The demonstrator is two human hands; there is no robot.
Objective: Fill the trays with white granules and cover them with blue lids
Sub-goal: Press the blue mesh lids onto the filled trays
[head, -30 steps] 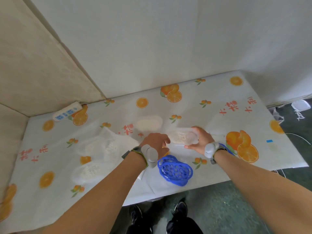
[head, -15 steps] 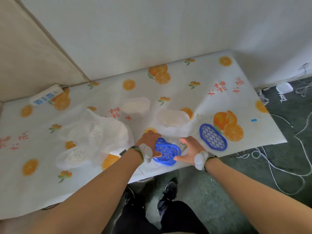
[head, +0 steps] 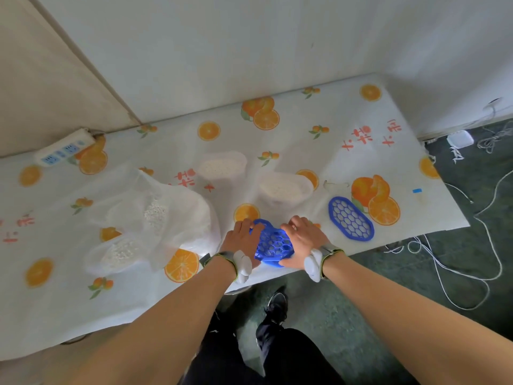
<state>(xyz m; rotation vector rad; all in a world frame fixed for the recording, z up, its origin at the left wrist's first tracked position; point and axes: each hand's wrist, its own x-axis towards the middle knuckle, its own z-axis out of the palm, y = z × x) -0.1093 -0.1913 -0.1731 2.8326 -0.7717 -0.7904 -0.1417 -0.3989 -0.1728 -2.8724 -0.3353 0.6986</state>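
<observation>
The blue lids (head: 273, 244) are being gripped together by the left hand (head: 242, 237) and the right hand (head: 302, 237) at the table (head: 361, 159) front edge; two filled trays (head: 283, 187) are sitting just behind.

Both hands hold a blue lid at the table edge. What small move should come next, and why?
Probably lift the blue lid, held by the left hand and right hand, onto the nearer tray. That tray looks full of granules and is uncovered, just beyond the hands.
</observation>
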